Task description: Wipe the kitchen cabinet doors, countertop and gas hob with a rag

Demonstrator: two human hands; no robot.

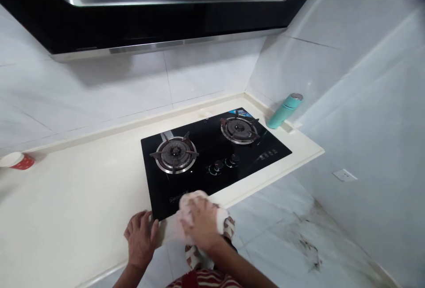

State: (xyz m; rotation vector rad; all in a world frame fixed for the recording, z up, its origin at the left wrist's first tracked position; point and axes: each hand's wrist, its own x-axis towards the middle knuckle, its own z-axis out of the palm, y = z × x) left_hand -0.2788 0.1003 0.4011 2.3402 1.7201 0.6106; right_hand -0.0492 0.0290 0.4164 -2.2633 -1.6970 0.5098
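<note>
A light pink cloth (187, 201) is under my right hand (202, 221), whose fingers curl over it at the front edge of the black glass gas cooktop (206, 142). Motion blurs this hand and the cloth a little. My left hand (142, 237) rests on the pale countertop (99, 190), fingers spread, beside the cooktop's front left corner, and holds nothing. The cooktop has a left burner (175, 153), a right burner (239, 129) and two black knobs (217, 166) between them near the front.
A teal bottle (283, 111) leans at the right wall behind the cooktop. At the far left a red and white paper cup (21, 161) lies on its side. Overhead hangs a black range hood (166, 26). A socket (344, 175) sits on the right wall, above the stained tiled floor (282, 230).
</note>
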